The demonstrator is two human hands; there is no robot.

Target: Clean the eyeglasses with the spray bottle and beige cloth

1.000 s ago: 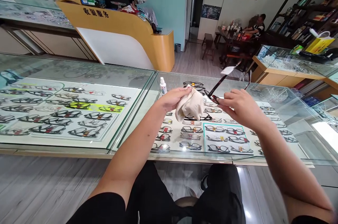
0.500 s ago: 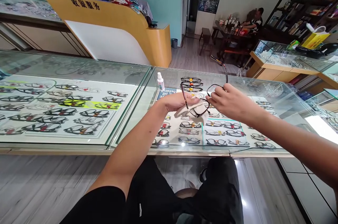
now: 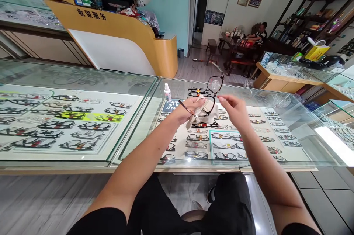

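A pair of dark tortoiseshell eyeglasses (image 3: pixel 215 84) is held above the glass display counter, tilted so one lens stands over the other and one temple arm points up and left. My left hand (image 3: pixel 186 111) is closed on the glasses through a pale cleaning cloth (image 3: pixel 195 120), which wraps the lower lens and hangs below it. Just right of the rims is my right hand (image 3: pixel 235 109), slightly blurred, its fingers apart and holding nothing. A small gap seems to separate its fingertips from the frame. A white spray bottle (image 3: pixel 167 93) stands upright on the counter, left of the glasses.
Rows of eyeglasses lie inside the glass counter (image 3: pixel 132 131) under my hands. Beyond it are a yellow reception desk (image 3: pixel 116 30) with a person behind it, a waste bin (image 3: pixel 180 53), and a wooden table (image 3: pixel 235 41) where another person sits. A second display case (image 3: pixel 293 71) stands at right.
My right hand has let go of the glasses and drawn slightly away to the right. The glasses have turned more upright in my left hand. The view has shifted slightly.
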